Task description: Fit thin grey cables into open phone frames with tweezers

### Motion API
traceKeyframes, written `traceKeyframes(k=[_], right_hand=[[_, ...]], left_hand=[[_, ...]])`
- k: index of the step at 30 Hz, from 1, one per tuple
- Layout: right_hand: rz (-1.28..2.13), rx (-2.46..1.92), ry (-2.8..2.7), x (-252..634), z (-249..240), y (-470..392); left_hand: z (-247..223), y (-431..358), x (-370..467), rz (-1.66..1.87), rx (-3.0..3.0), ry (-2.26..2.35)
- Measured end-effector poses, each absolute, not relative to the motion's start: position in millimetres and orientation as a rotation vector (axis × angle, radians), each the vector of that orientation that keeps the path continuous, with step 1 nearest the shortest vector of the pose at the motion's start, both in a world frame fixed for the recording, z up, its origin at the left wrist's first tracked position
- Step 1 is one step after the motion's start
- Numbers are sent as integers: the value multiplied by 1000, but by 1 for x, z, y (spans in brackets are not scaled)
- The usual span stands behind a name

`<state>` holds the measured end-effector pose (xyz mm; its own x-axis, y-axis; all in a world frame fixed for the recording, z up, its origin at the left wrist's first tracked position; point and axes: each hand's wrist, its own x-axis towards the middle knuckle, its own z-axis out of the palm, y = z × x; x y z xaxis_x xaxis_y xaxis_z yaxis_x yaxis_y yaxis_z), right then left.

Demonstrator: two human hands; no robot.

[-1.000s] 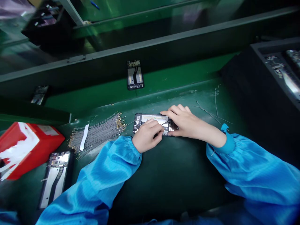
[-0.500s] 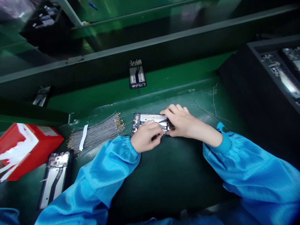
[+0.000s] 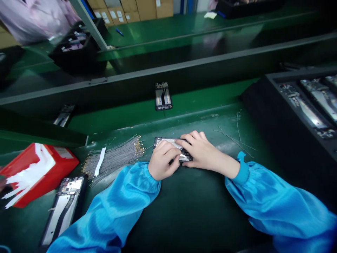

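An opened phone (image 3: 171,140) lies sideways on the green bench, its silver inside and circuit parts showing between my hands. My right hand (image 3: 197,149) grips its right end, fingers on the far edge and thumb on the near one. Over the middle of the phone, my left hand (image 3: 164,158) is closed in a pinch; whatever its fingertips hold is hidden. A bundle of thin grey cables (image 3: 113,158) with gold-coloured ends lies left of the phone, a white paper strip (image 3: 100,161) across it.
A red box (image 3: 50,179) with white strips and another opened phone (image 3: 61,211) are at left. One more opened phone (image 3: 163,96) rests on the far ledge. Loose cables (image 3: 235,138) lie right of my hands. A black tray (image 3: 273,116) of phone parts stands at right.
The view has tilted up, so the scene sits lower. My right fingers have shifted closer to my left hand over the phone. A dark pointed tool seen between them earlier is now hidden.
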<state>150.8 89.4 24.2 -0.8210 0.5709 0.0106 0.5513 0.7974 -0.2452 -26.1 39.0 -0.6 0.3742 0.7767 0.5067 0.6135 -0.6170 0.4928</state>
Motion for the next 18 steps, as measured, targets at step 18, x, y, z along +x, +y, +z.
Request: traceKeyframes(k=[18], right_hand=[[-195, -1395, -2663, 103, 28, 193]], left_hand=[[17, 50, -48, 469, 2593, 1530]])
